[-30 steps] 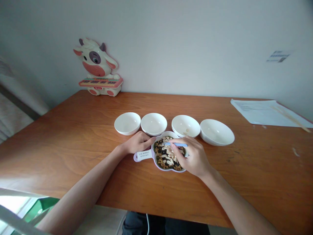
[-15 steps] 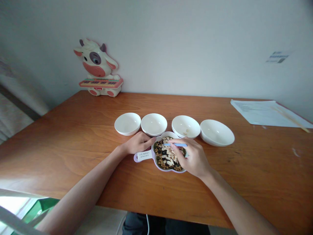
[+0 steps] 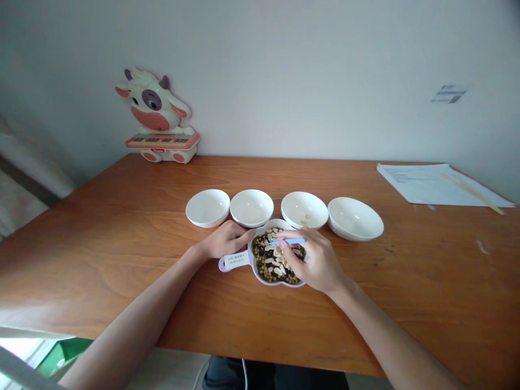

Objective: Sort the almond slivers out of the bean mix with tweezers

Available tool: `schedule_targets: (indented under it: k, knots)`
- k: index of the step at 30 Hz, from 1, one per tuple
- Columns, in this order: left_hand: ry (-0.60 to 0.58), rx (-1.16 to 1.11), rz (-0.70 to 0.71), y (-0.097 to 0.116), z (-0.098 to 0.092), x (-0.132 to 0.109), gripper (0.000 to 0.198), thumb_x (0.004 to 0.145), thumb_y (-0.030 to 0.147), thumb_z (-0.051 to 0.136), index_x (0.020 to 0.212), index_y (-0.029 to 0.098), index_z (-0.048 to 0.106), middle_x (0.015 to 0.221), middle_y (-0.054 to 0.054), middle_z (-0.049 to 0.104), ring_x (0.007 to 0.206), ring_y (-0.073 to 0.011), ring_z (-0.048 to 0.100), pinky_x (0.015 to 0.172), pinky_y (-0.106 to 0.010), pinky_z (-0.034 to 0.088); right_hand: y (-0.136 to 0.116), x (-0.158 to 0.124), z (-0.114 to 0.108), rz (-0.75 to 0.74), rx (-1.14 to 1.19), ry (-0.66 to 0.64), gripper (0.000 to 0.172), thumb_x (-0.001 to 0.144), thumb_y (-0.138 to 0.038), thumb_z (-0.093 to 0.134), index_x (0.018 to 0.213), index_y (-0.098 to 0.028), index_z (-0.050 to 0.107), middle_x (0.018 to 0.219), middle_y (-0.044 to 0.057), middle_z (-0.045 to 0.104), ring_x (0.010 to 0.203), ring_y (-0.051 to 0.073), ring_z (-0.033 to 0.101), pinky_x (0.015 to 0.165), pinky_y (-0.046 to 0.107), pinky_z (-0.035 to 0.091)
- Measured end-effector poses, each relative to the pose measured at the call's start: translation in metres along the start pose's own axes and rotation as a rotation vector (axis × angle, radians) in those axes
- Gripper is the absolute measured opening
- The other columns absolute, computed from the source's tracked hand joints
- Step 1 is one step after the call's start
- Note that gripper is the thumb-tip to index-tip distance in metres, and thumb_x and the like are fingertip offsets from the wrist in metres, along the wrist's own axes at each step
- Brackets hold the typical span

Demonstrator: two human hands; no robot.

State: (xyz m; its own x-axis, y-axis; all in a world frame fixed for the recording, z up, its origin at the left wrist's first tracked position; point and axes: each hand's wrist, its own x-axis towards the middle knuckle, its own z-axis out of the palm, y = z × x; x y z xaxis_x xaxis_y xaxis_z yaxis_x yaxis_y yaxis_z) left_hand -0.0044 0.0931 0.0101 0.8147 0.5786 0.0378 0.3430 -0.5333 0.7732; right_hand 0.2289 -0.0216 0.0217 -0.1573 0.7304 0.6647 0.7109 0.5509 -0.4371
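Note:
A lilac-rimmed bowl with a labelled handle [image 3: 236,260] lies on the table in front of me. Inside are pale flat seeds [image 3: 277,264] spread over smaller yellowish and dark grains. At the bowl's left rim my left hand [image 3: 229,239] is closed, thumb on the edge and the other fingers curled. My right hand [image 3: 319,259] pinches slim blue tweezers [image 3: 293,241] over the bowl, their tip pointing left among the seeds. It covers the bowl's right side. Just behind, a white bowl [image 3: 298,203] has a few pale seeds at its bottom.
More white bowls stand in the same row: two on the left [image 3: 207,208] [image 3: 252,208] and one on the right [image 3: 357,219]. A cow-shaped toy keyboard [image 3: 162,142] is at the back left. Papers [image 3: 422,181] with a thin wooden stick [image 3: 477,195] lie at the back right.
The whole view has shifted slightly, so most things sit a little further left. The tweezers' tip has dipped a little lower over the seeds. My left hand keeps its place at the rim.

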Motion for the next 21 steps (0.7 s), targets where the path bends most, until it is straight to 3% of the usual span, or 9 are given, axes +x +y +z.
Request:
schedule_targets:
  k: [21]
  knots:
    - [-0.002,0.020,-0.004,0.0029,-0.0006,0.0000,0.063,0.104,0.049,0.036,0.051,0.015,0.041,0.048,0.000,0.044,0.045,-0.0066,0.033,0.042,-0.020,0.024,0.0015,-0.0008,0.0016,-0.034,0.072,-0.095,0.017,0.094,-0.016,0.062,0.108,-0.023,0.068,0.099,0.002,0.079,0.084,0.019,0.071,0.081,0.037,0.055]
